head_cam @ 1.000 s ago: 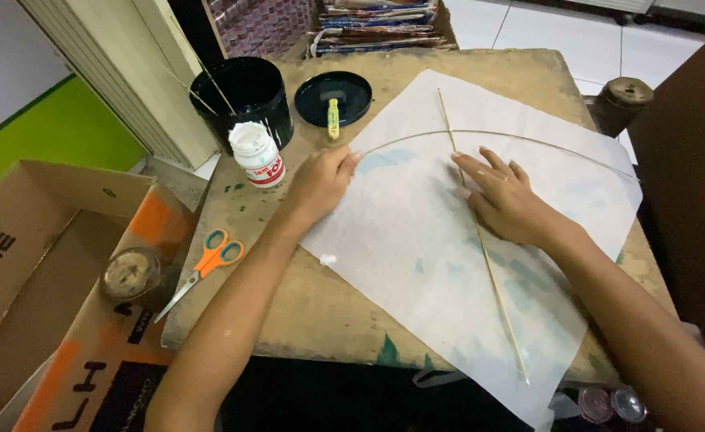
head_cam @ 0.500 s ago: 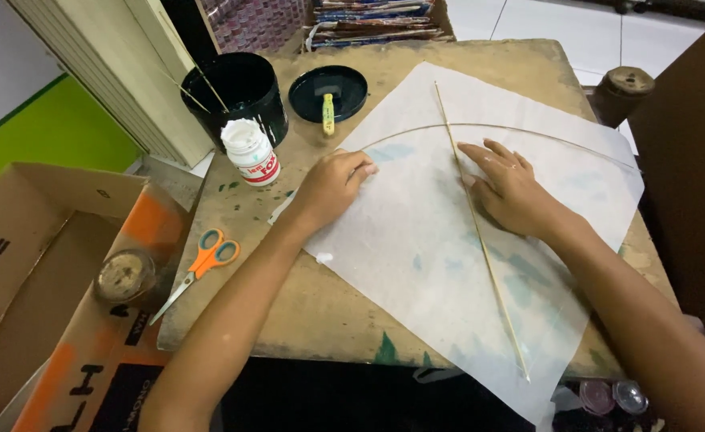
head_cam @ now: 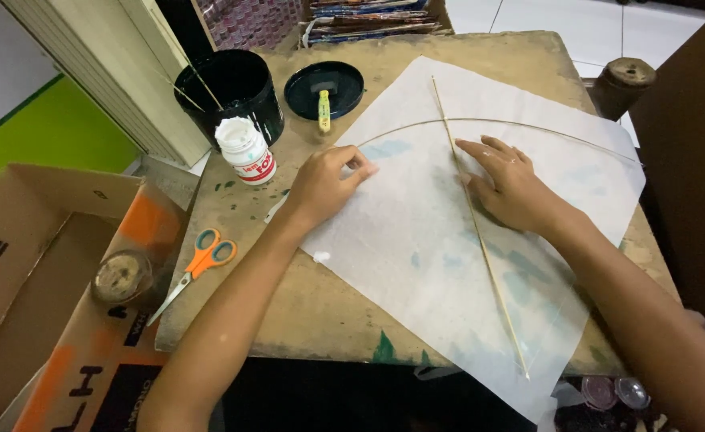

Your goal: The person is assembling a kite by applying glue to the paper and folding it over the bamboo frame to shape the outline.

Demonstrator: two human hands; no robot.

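Note:
A large sheet of thin white paper [head_cam: 416, 240] lies diamond-wise on a worn wooden table [head_cam: 288, 304]. A straight bamboo stick [head_cam: 484, 256] runs down its middle and a thin bowed stick [head_cam: 528, 124] crosses it near the top. My left hand [head_cam: 324, 186] presses its fingertips on the paper's left corner, where the bowed stick ends. My right hand [head_cam: 508, 186] lies flat on the paper, fingers spread over the straight stick just below the crossing. Neither hand grips anything.
A white glue bottle [head_cam: 244, 150], a black bucket with thin sticks [head_cam: 228, 92] and a black lid holding a yellow tool [head_cam: 324, 90] stand at the table's far left. Orange-handled scissors [head_cam: 200, 262] lie near the left edge. Cardboard boxes [head_cam: 40, 272] sit left; another box [head_cam: 692, 152] right.
My left hand's fingers have shifted slightly along the paper's left corner. The view has tilted a little. My right hand stays flat on the stick.

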